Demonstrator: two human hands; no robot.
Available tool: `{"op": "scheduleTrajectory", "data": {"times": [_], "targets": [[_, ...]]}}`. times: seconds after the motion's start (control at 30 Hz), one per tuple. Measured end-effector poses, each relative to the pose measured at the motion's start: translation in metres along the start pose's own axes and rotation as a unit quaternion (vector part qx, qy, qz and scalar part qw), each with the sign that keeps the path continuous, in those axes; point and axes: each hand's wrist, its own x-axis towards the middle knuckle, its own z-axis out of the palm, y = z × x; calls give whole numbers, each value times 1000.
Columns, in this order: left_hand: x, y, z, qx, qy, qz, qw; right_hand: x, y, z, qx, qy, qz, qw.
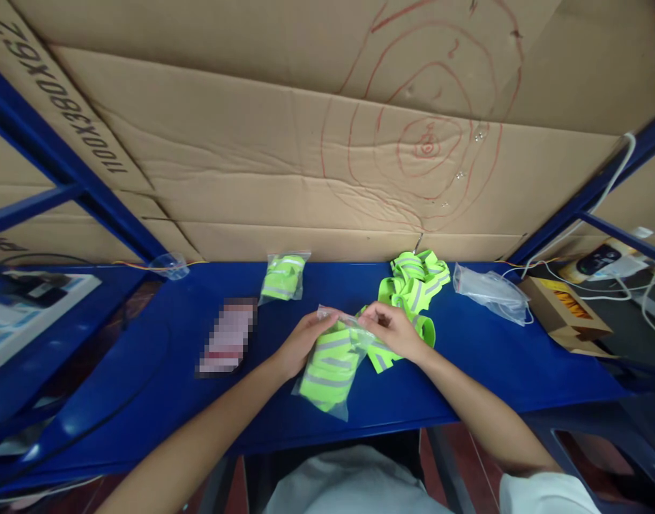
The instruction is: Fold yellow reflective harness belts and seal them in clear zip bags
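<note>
One clear bag (330,368) is pinched at its top by the left hand (306,341) and right hand (396,330). Green straps (419,291) are heaped alongside.

clear plastic bag (338,410): slanted, near front edge of counter (482,357) | neon yellow-green band (330,363): grey stripes, folded into a bundle, inside the bag

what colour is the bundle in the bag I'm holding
The bundle is neon yellow-green with grey stripes; head view.

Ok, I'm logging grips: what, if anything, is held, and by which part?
A clear bag with yellow-green striped material inside, by its far end: left fingers at one side, right fingers at the other.
</note>
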Motion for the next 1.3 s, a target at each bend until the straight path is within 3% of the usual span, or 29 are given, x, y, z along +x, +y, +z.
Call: {"op": "scheduleTrajectory", "data": {"times": [0.2,0.43,0.73,1.3], "targets": [[2,-1,-5,38,20,20,999,3,-3,-2,20,-12,18,1000],[2,-3,-6,101,44,88,990,4,-3,-3,23,-24,17,999],[2,0,-5,104,8,66,992,2,-3,1,47,-45,28,997],[6,-1,-7,88,11,61,994,4,2,1,31,-35,30,998]]}}
